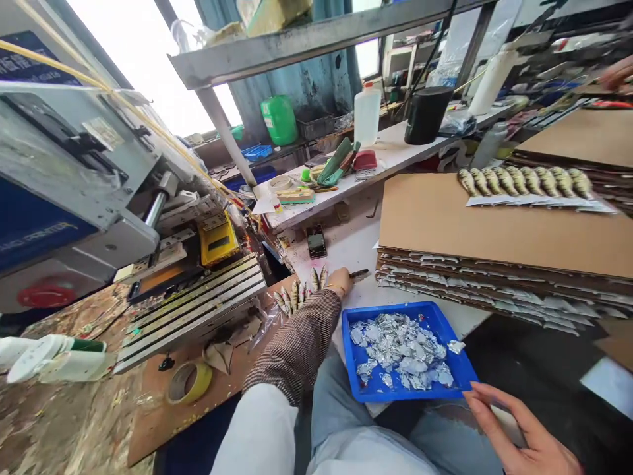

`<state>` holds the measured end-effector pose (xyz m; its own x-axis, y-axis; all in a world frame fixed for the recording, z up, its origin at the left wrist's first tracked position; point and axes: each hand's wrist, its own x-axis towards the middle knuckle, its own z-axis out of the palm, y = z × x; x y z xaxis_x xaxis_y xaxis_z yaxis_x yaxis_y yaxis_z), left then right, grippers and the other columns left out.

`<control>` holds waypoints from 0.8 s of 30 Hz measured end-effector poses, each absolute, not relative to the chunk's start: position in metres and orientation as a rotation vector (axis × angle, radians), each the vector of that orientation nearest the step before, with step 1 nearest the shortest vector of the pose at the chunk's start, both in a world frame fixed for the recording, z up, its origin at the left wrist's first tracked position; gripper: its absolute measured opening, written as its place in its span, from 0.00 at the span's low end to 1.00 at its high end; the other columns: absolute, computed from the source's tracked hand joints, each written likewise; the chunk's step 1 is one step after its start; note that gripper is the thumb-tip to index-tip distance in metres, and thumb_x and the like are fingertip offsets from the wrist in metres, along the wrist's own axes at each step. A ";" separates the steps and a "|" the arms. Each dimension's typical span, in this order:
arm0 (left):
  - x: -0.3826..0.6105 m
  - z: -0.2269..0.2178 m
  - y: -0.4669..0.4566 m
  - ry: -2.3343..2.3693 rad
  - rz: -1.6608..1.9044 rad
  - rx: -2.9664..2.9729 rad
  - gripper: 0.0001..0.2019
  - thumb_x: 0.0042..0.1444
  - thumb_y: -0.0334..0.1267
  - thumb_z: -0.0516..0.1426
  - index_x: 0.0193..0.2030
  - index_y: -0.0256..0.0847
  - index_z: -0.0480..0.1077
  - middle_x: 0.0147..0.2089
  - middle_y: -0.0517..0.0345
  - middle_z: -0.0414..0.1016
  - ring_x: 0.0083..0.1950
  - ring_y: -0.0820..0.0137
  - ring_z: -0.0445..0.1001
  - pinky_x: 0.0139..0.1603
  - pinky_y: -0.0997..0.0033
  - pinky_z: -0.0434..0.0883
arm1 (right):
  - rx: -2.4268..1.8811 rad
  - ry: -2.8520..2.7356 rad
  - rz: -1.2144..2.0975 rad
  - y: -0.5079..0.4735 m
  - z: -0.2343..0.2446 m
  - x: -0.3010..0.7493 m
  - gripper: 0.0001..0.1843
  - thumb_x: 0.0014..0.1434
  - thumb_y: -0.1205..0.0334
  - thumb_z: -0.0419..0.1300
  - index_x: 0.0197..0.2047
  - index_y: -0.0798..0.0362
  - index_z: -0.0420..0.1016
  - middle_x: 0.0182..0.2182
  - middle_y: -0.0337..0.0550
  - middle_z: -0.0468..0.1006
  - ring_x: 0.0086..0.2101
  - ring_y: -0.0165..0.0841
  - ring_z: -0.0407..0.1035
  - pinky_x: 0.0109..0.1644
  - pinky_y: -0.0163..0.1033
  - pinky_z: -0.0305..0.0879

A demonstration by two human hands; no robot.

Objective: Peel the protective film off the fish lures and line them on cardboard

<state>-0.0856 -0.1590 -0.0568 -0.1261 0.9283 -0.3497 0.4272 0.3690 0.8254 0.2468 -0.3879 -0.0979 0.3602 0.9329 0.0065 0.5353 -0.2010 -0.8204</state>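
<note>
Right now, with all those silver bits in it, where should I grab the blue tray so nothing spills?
Grip the blue tray by its two long side rims, one hand on each, and lift it level. It is shallow and piled with loose foil scraps, so a one-corner grip would probably tip it. The right hand is already by the near right corner; the left hand is up by the fish lures.

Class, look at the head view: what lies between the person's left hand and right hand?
In the head view, the blue tray of silver foil scraps lies between the left hand and right hand.
</note>
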 end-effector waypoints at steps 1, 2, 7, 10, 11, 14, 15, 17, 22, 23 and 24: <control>-0.077 -0.049 -0.149 1.682 0.724 1.154 0.19 0.44 0.47 0.72 0.43 0.43 0.81 0.47 0.47 0.83 0.54 0.53 0.76 0.50 0.62 0.72 | -1.817 -1.289 0.691 -0.386 -0.098 0.249 0.22 0.56 0.37 0.66 0.44 0.43 0.81 0.37 0.41 0.87 0.33 0.40 0.83 0.25 0.30 0.76; -0.067 -0.040 -0.141 1.630 0.733 1.146 0.17 0.42 0.47 0.72 0.36 0.41 0.80 0.38 0.50 0.83 0.48 0.55 0.78 0.47 0.64 0.72 | -1.769 -1.291 0.714 -0.384 -0.098 0.249 0.22 0.56 0.38 0.65 0.46 0.44 0.80 0.36 0.41 0.87 0.32 0.39 0.83 0.26 0.30 0.76; -0.049 -0.008 -0.149 1.276 0.751 1.179 0.17 0.43 0.50 0.71 0.30 0.40 0.76 0.27 0.58 0.77 0.32 0.68 0.76 0.37 0.71 0.74 | -1.620 -1.294 0.688 -0.361 -0.084 0.232 0.20 0.71 0.42 0.50 0.48 0.48 0.74 0.34 0.41 0.84 0.33 0.35 0.79 0.37 0.34 0.75; -0.048 -0.011 -0.181 1.072 0.829 0.784 0.18 0.37 0.42 0.75 0.33 0.39 0.77 0.29 0.59 0.77 0.26 0.74 0.72 0.29 0.75 0.72 | -1.580 -1.412 0.611 -0.342 -0.062 0.221 0.19 0.74 0.45 0.48 0.41 0.48 0.72 0.29 0.37 0.78 0.29 0.31 0.73 0.34 0.33 0.69; -0.042 -0.013 -0.194 1.027 0.797 0.729 0.18 0.38 0.42 0.76 0.34 0.40 0.78 0.29 0.60 0.77 0.25 0.75 0.71 0.28 0.75 0.72 | -1.563 -1.453 0.581 -0.337 -0.054 0.217 0.20 0.74 0.46 0.47 0.40 0.49 0.72 0.27 0.36 0.76 0.28 0.31 0.71 0.33 0.33 0.66; -0.010 -0.017 -0.234 0.917 0.719 0.628 0.19 0.38 0.43 0.76 0.37 0.42 0.79 0.28 0.62 0.73 0.23 0.77 0.67 0.25 0.76 0.70 | -1.504 -1.525 0.536 -0.332 -0.031 0.207 0.20 0.75 0.48 0.47 0.38 0.50 0.71 0.26 0.35 0.72 0.26 0.29 0.67 0.30 0.33 0.61; 0.004 -0.016 -0.244 0.886 0.714 0.603 0.20 0.39 0.44 0.76 0.38 0.42 0.79 0.28 0.63 0.72 0.24 0.78 0.67 0.24 0.77 0.69 | -1.484 -1.534 0.528 -0.332 -0.026 0.205 0.20 0.75 0.49 0.48 0.37 0.50 0.71 0.26 0.35 0.72 0.25 0.29 0.66 0.29 0.33 0.60; 0.028 -0.015 -0.258 0.826 0.708 0.579 0.20 0.40 0.44 0.76 0.39 0.41 0.79 0.28 0.63 0.70 0.25 0.78 0.66 0.23 0.78 0.67 | -1.453 -1.545 0.511 -0.333 -0.018 0.203 0.18 0.74 0.51 0.49 0.37 0.51 0.71 0.25 0.35 0.72 0.25 0.28 0.66 0.29 0.33 0.59; 0.057 -0.016 -0.269 0.744 0.648 0.605 0.21 0.43 0.47 0.74 0.40 0.38 0.77 0.29 0.62 0.69 0.25 0.78 0.65 0.24 0.78 0.65 | -1.458 -1.519 0.494 -0.335 -0.019 0.209 0.15 0.73 0.54 0.51 0.39 0.51 0.73 0.30 0.37 0.76 0.28 0.29 0.70 0.34 0.33 0.62; 0.059 -0.017 -0.271 0.738 0.634 0.606 0.21 0.44 0.47 0.74 0.41 0.38 0.77 0.28 0.62 0.69 0.25 0.78 0.65 0.24 0.78 0.65 | -1.460 -1.514 0.495 -0.335 -0.021 0.211 0.15 0.73 0.54 0.51 0.39 0.51 0.73 0.30 0.38 0.77 0.29 0.30 0.70 0.35 0.34 0.62; 0.060 -0.018 -0.272 0.729 0.622 0.607 0.21 0.45 0.47 0.74 0.40 0.37 0.76 0.28 0.63 0.68 0.25 0.78 0.65 0.24 0.78 0.65 | -1.462 -1.510 0.499 -0.336 -0.022 0.213 0.14 0.73 0.54 0.51 0.39 0.51 0.73 0.31 0.39 0.77 0.30 0.30 0.71 0.36 0.34 0.63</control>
